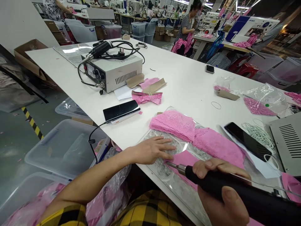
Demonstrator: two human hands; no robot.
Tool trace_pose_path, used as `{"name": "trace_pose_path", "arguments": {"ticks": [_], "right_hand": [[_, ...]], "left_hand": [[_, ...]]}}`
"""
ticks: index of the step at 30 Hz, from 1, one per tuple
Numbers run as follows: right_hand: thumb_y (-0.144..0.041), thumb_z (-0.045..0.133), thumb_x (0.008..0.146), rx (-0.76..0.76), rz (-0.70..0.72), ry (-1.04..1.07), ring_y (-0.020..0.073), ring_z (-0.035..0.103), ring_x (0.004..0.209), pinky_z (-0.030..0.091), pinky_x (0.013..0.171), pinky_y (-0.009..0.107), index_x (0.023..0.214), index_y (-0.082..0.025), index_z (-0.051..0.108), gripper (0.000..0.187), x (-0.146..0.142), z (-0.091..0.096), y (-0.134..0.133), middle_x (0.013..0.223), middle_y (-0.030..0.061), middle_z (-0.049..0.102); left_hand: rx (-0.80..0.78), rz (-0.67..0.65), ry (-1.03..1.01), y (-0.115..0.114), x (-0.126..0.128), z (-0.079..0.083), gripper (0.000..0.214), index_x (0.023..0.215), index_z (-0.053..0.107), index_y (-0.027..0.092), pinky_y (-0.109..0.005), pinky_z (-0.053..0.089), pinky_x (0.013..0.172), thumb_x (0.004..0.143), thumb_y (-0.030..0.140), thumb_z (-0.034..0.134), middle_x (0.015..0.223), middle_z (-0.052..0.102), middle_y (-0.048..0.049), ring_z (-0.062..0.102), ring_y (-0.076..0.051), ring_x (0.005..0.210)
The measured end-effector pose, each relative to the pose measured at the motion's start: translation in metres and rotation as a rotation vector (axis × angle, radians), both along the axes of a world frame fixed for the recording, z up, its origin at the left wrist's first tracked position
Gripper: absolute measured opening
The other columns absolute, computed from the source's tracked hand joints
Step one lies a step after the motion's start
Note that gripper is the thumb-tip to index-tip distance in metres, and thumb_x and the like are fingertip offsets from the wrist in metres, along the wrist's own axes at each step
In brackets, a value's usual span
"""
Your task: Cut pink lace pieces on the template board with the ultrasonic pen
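My left hand (154,150) lies flat with fingers stretched out on a clear textured plate (162,168) at the table's near edge, its fingertips beside a plain pink fabric piece (185,158). My right hand (221,191) is wrapped round a black handheld tool (225,186) whose metal tip (172,166) touches that pink piece. Two stacks of pink lace (175,124) (217,144) rest on the far side of the plate.
A grey control box (113,73) with cables stands on the white table (188,84), with phones (121,110) (248,140), rubber bands, pink scraps and bags around. Clear plastic bins (66,147) sit below left. Another person (187,26) works at a far table.
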State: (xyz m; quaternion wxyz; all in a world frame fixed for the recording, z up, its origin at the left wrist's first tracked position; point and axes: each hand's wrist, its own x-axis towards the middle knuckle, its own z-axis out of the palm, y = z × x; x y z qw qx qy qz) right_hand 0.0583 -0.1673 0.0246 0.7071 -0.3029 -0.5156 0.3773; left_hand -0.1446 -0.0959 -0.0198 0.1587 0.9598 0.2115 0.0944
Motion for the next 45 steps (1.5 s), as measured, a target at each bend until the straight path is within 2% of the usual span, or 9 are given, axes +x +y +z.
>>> {"name": "trace_pose_path", "arguments": {"ticks": [8, 12, 16, 18, 22, 26, 31, 40, 45], "right_hand": [[-0.033, 0.064, 0.084, -0.032, 0.012, -0.067, 0.0138, 0.056, 0.061, 0.053, 0.058, 0.035, 0.094, -0.022, 0.060, 0.015, 0.004, -0.003, 0.000, 0.082, 0.0017, 0.058], [-0.029, 0.064, 0.084, -0.010, 0.011, -0.047, 0.0126, 0.057, 0.060, 0.055, 0.055, 0.032, 0.088, -0.021, 0.059, 0.011, -0.001, 0.000, 0.001, 0.079, 0.0007, 0.059], [-0.029, 0.064, 0.084, -0.019, -0.006, -0.051, 0.0126, 0.058, 0.060, 0.055, 0.055, 0.032, 0.089, -0.021, 0.059, 0.011, -0.001, 0.002, 0.001, 0.080, 0.0006, 0.059], [-0.030, 0.064, 0.084, -0.018, -0.025, -0.035, 0.0125, 0.058, 0.059, 0.054, 0.055, 0.032, 0.091, -0.021, 0.060, 0.013, 0.002, 0.001, 0.002, 0.081, 0.0005, 0.060], [-0.030, 0.065, 0.082, -0.021, -0.083, 0.006, 0.0129, 0.057, 0.060, 0.053, 0.057, 0.033, 0.092, -0.021, 0.060, 0.015, 0.009, -0.003, 0.006, 0.084, 0.0006, 0.059], [-0.029, 0.064, 0.081, -0.018, -0.105, 0.006, 0.0129, 0.056, 0.060, 0.052, 0.058, 0.035, 0.092, -0.021, 0.060, 0.014, 0.007, -0.004, 0.010, 0.084, 0.0005, 0.059], [-0.032, 0.063, 0.083, -0.017, -0.111, -0.038, 0.0128, 0.057, 0.059, 0.052, 0.057, 0.035, 0.092, -0.021, 0.059, 0.015, 0.003, -0.003, 0.012, 0.084, 0.0006, 0.059], [-0.027, 0.061, 0.085, -0.050, -0.071, -0.062, 0.0127, 0.057, 0.062, 0.053, 0.060, 0.034, 0.088, -0.021, 0.057, 0.008, 0.001, -0.004, 0.008, 0.082, -0.0002, 0.059], [-0.026, 0.060, 0.081, -0.049, -0.160, 0.002, 0.0124, 0.056, 0.060, 0.053, 0.059, 0.034, 0.089, -0.021, 0.059, 0.010, 0.010, 0.001, 0.013, 0.081, -0.0004, 0.060]], "left_hand": [[0.000, 0.006, -0.003, 0.000, 0.000, 0.000, 0.054, 0.128, 0.064, 0.025, -0.043, 0.027, 0.120, 0.085, -0.002, 0.045, 0.151, 0.046, -0.0008, 0.029, -0.024, 0.147], [0.009, 0.001, -0.031, 0.000, 0.000, -0.001, 0.055, 0.128, 0.065, 0.024, -0.044, 0.029, 0.119, 0.083, -0.003, 0.046, 0.150, 0.048, -0.0013, 0.031, -0.025, 0.147], [0.024, -0.009, -0.117, 0.000, -0.003, -0.004, 0.055, 0.124, 0.066, 0.021, -0.046, 0.035, 0.116, 0.080, -0.004, 0.046, 0.148, 0.050, -0.0054, 0.036, -0.027, 0.144], [0.033, 0.017, -0.241, 0.000, -0.005, -0.006, 0.050, 0.115, 0.069, 0.019, -0.044, 0.040, 0.112, 0.078, -0.006, 0.044, 0.141, 0.057, -0.0083, 0.043, -0.027, 0.139], [0.031, 0.069, -0.407, 0.000, -0.010, -0.007, 0.041, 0.093, 0.071, 0.019, -0.037, 0.050, 0.099, 0.079, -0.005, 0.042, 0.108, 0.070, -0.0090, 0.060, -0.022, 0.117], [0.025, 0.006, -0.388, -0.001, -0.010, -0.004, 0.040, 0.091, 0.073, 0.020, -0.036, 0.051, 0.093, 0.078, -0.004, 0.044, 0.102, 0.069, -0.0089, 0.062, -0.022, 0.106], [0.042, -0.004, -0.311, -0.001, -0.010, -0.001, 0.047, 0.093, 0.074, 0.020, -0.036, 0.049, 0.093, 0.072, -0.008, 0.042, 0.106, 0.068, -0.0086, 0.059, -0.022, 0.108], [0.063, -0.007, -0.267, -0.002, -0.010, 0.000, 0.044, 0.094, 0.072, 0.020, -0.036, 0.046, 0.095, 0.074, -0.007, 0.044, 0.107, 0.067, -0.0078, 0.058, -0.022, 0.109], [0.060, -0.001, -0.278, -0.004, -0.010, -0.001, 0.045, 0.096, 0.069, 0.020, -0.036, 0.047, 0.095, 0.071, -0.007, 0.044, 0.106, 0.068, -0.0069, 0.059, -0.022, 0.108]]}}
